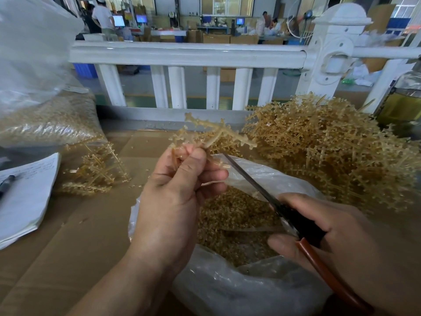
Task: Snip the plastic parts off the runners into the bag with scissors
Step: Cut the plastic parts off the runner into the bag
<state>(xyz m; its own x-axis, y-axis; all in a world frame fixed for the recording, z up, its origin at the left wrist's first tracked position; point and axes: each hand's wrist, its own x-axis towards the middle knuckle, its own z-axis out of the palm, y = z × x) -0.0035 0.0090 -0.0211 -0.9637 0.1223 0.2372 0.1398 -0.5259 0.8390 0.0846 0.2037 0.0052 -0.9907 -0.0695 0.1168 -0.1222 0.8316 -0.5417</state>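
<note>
My left hand (180, 192) grips a tan plastic runner (214, 134) with small parts along its branches, holding it above the open clear bag (227, 290). My right hand (341, 238) holds scissors (273, 201) with a black and red-brown handle; the blades point up-left toward the runner, their tips just under my left fingers. Whether the blades touch the runner I cannot tell. The bag holds a heap of cut tan parts (234, 220).
A large pile of uncut runners (330, 156) lies at the right, a smaller pile (98, 172) at the left. A filled clear sack (50, 122) stands far left. Papers and a pen (22, 197) lie on the cardboard surface (79, 242). A white railing (186, 53) runs behind.
</note>
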